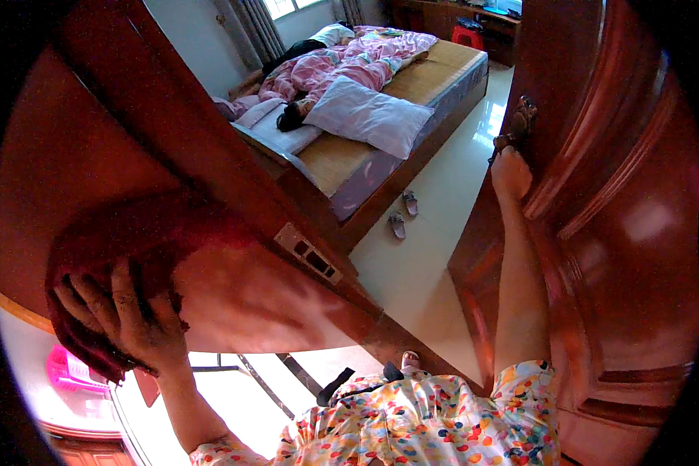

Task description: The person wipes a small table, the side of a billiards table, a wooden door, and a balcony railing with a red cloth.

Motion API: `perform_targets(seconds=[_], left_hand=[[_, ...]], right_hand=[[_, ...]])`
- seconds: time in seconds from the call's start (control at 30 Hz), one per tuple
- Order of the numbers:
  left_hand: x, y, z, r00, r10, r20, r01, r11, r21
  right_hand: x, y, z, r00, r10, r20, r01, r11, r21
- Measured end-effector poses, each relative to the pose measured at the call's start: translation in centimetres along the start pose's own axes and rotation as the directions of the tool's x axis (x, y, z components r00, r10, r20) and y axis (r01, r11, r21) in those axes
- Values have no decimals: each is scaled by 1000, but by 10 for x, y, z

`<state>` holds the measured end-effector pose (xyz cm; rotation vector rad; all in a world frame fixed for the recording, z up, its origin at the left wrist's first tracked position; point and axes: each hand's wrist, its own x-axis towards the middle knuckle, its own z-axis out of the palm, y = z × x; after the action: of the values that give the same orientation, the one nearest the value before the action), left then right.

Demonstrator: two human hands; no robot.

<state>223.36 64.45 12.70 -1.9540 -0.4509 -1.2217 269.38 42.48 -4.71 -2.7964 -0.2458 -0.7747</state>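
My left hand [131,320] presses a dark red cloth [102,239] flat against the glossy reddish-brown wooden door surround [256,303]. Its fingers are spread over the cloth, and part of the fabric hangs below the palm. Up on the right, my right hand [512,175] is closed around the dark metal handle [505,141] of a wooden door [629,145]. That door stands ajar, with raised mouldings on its face. A metal strike plate [309,253] is set into the jamb between my hands.
Through the doorway is a bed [442,64] where people lie beside a pink quilt [326,67] and a white pillow [367,116]. Slippers [397,226] lie on the shiny tiled floor [408,279]. A red stool [467,37] stands farther back. A pink plastic basket [73,370] is at lower left.
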Motion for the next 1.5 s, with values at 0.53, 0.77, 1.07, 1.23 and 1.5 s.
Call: perform_targets(seconds=[0.53,0.77,1.07,1.23,1.5], left_hand=[[-170,95,12,838,230,495,-30,925,-379],[-173,94,19,882,206,423,66,836,-545],[-27,17,2,999,-23,31,24,999,-39],[-65,38,18,997,40,62,-33,993,-109],[-173,110,31,856,265,444,12,848,-530]], right_hand=[[-17,-10,0,998,-67,6,66,996,66],[-29,-22,1,997,-71,43,67,993,97],[-36,-29,-11,996,-57,75,47,991,128],[-44,-33,-1,998,-66,21,63,988,142],[-43,-38,-11,998,-67,-12,68,995,71]])
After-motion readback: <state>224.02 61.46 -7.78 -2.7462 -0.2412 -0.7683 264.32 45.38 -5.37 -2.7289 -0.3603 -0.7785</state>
